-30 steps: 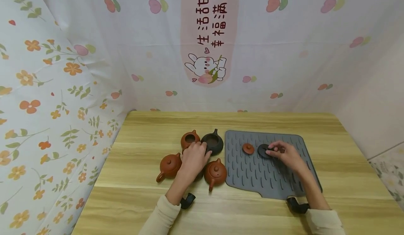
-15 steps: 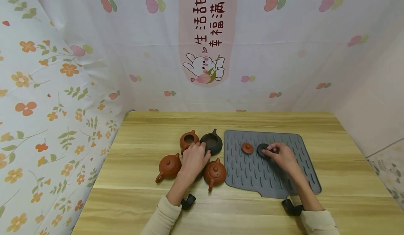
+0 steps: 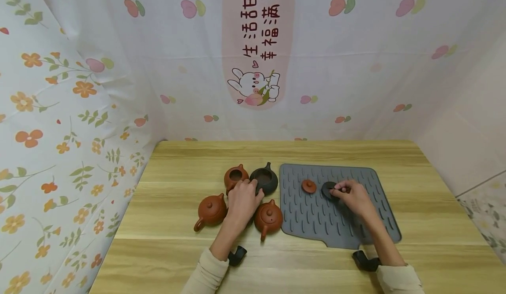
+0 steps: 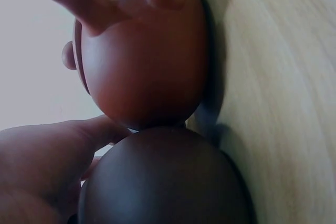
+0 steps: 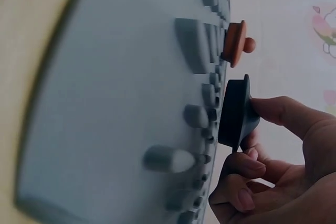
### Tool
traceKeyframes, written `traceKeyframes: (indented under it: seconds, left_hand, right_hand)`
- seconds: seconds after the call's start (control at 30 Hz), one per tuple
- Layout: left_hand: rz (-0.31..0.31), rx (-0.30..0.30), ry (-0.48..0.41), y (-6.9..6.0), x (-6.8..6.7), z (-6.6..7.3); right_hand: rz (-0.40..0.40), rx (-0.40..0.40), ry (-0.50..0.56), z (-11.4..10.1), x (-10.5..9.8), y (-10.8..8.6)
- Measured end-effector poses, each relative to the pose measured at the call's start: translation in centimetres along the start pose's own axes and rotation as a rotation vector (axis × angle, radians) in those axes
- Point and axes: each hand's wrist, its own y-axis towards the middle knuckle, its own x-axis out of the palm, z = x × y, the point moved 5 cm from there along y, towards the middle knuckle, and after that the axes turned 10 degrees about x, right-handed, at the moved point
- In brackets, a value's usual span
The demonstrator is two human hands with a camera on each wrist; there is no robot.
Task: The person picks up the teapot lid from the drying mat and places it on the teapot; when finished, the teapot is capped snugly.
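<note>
On the grey mat (image 3: 302, 219) at the right, my right hand (image 3: 357, 199) pinches the knob side of a black teapot lid (image 5: 234, 111) between thumb and fingers. The lid is at the mat's surface; whether it touches is unclear. Left of it lies a reddish-brown lid (image 3: 309, 186). My left hand (image 3: 242, 202) lies over a dark brown teapot (image 4: 168, 182), fingers bent down on its far side and thumb along its right; the fingertips are hidden. A lidded reddish teapot (image 3: 269, 217) stands just right of that hand.
Behind the left hand stand a lidless reddish teapot (image 3: 233, 181) and a lidless black teapot (image 3: 269, 184). Another lidded reddish teapot (image 3: 212, 209) is to its left. The wooden table (image 3: 170, 259) runs back to a printed curtain (image 3: 178, 66).
The right hand and black lid have shifted slightly left, towards the reddish lid, and its fingers sit closer together. The left hand stays over the dark teapot. The head view shifts a little.
</note>
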Motion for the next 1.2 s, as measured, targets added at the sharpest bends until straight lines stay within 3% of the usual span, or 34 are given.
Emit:
traceKeyframes:
  seconds: [0.17, 0.33, 0.83, 1.07, 1.2]
  left_hand:
    - [-0.033, -0.025, -0.012, 0.1, -0.3, 0.1]
    - [-0.032, -0.036, -0.027, 0.1, -0.2, 0.0]
    - [0.033, -0.016, -0.039, 0.0, -0.2, -0.1]
    - [0.062, -0.023, -0.036, -0.3, 2.1, -1.1]
    - [0.067, -0.019, -0.031, -0.3, 2.4, -1.2]
  right_hand:
    - [-0.017, 0.021, 0.021, -0.5, -0.4, -0.5]
    - [-0.04, -0.014, 0.045, -1.5, -0.8, -0.8]
    - [-0.097, -0.059, 0.022, -4.0, -0.3, -0.7]
    - [-0.114, -0.11, 0.01, -5.7, 0.7, -0.8]
    - [-0.122, -0.129, 0.009, -6.4, 1.1, -0.8]
